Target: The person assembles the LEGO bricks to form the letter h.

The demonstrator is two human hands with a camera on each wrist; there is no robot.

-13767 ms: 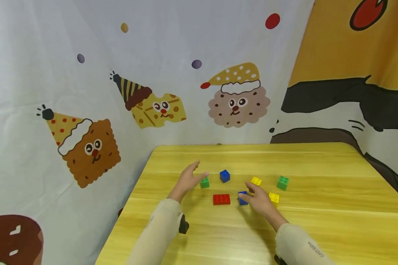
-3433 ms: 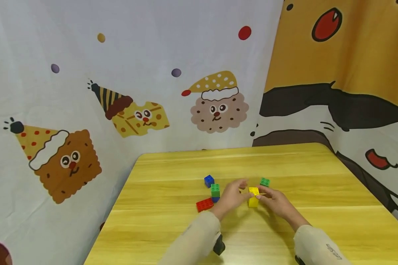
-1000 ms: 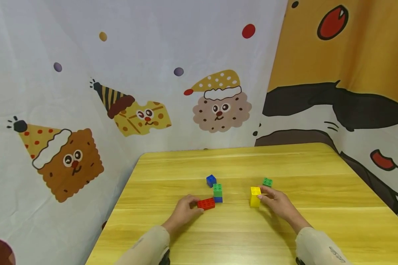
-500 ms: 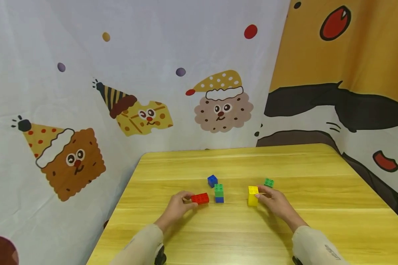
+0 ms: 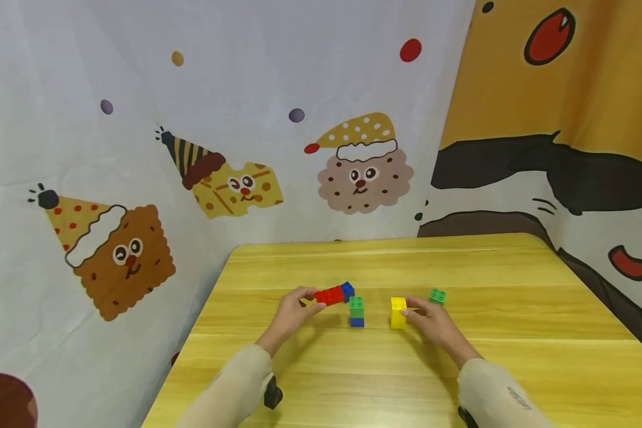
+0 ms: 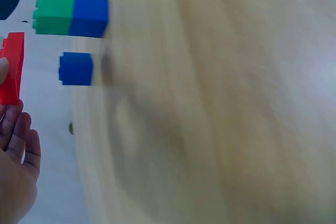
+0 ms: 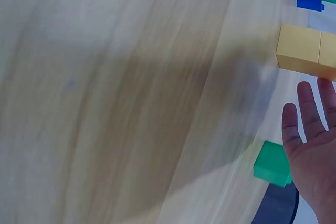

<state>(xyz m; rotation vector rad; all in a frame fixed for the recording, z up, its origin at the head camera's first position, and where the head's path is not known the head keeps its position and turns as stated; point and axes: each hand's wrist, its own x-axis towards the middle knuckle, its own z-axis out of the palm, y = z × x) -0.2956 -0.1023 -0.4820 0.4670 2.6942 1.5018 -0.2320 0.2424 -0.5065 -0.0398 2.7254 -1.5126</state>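
My left hand pinches a red building brick by its left end, above the table. In the head view the brick's right end overlaps a lone blue brick; the left wrist view shows the red brick apart from that blue brick. My right hand holds a stack of two yellow bricks between thumb and fingers. Whether the stack touches the table, I cannot tell. Between the hands stands a green brick on a blue brick.
A single green brick lies behind my right hand. The wooden table ends at a hanging cloth printed with cartoons, close behind its far edge.
My left hand took the red brick from beside the green-and-blue stack, moved it left, then lifted it back toward the lone blue brick. My right hand has shifted the yellow stack left.
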